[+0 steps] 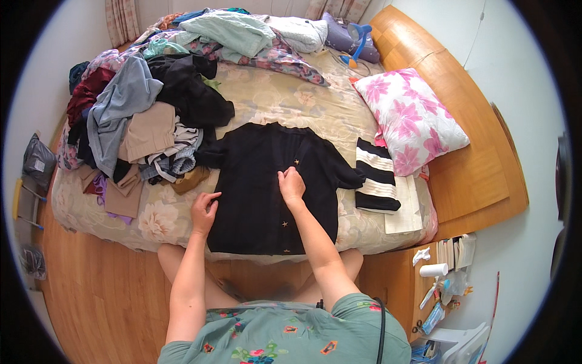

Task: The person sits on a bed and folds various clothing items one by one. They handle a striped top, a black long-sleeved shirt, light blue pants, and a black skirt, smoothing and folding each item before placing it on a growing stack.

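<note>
A black short-sleeved cardigan [248, 195] lies spread flat on the bed, its neckline away from me. Star-shaped gold buttons [285, 224] run down its front opening. My right hand [292, 185] is closed at the front placket, fingers pinched on the fabric just below the upper button; the hand hides the part beneath it. At the garment's left side edge, my left hand [204, 214] has its fingers apart, the index fingertip at the hem of the black cloth. Nothing is held in it.
A heap of clothes [125, 118] covers the bed's left side. Right of the cardigan lie a folded black-and-white striped garment [375, 177], a cream folded cloth [404, 214] and a floral pillow [411, 120]. A wooden headboard [473, 164] borders the right; a cluttered nightstand [395, 282] stands nearer.
</note>
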Available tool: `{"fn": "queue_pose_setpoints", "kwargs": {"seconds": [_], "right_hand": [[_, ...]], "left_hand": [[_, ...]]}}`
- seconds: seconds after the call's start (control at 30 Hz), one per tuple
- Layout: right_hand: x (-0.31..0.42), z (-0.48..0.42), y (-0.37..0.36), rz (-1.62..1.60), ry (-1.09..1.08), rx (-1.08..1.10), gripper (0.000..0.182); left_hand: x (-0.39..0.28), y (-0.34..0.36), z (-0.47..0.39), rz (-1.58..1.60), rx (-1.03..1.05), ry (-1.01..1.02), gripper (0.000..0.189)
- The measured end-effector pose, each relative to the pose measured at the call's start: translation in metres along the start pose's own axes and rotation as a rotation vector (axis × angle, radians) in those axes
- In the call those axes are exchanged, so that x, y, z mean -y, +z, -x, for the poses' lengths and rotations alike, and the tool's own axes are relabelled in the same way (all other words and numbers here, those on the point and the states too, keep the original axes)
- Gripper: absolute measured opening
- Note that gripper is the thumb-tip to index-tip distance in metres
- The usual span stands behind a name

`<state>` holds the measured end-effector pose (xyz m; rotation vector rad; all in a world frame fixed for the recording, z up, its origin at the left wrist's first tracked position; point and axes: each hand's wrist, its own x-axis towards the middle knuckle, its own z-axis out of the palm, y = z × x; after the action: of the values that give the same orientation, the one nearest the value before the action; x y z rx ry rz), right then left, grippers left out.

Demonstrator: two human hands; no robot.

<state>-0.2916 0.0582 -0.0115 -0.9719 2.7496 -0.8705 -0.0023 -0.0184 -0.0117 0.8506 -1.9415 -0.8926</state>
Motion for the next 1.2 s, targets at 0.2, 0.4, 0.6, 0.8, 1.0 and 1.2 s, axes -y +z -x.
{"fn": "queue_pose_setpoints", "kwargs": {"seconds": [0.2,0.4,0.6,0.8,1.0,1.2], "right_hand": [[-0.019,0.001,-0.026,-0.199,-0.049,-0.028,0.024],[-0.160,-0.058,-0.117,0.110,-0.115,-0.636,0.035],[-0.218,-0.076,-0.161,0.226,-0.073,-0.087,0.026],[-0.204,-0.102,-0.173,-0.342,-0.058,-0.208,0.025],[-0.215,-0.113,-0.191,0.213,-0.081,-0.236,0.029],[-0.201,-0.076,-0.171,0.249,-0.130,-0.485,0.019]], "left_hand": [[0.008,-0.002,0.006,-0.009,-0.006,0.003,0.024],[0.006,0.004,0.005,0.026,-0.022,0.002,0.024],[0.012,0.003,0.007,-0.041,-0.017,0.005,0.024],[0.004,0.000,0.006,-0.035,-0.019,-0.019,0.022],[0.007,0.004,0.004,0.004,-0.023,-0.029,0.021],[0.004,0.007,0.002,-0.024,-0.010,-0.018,0.022]]}}
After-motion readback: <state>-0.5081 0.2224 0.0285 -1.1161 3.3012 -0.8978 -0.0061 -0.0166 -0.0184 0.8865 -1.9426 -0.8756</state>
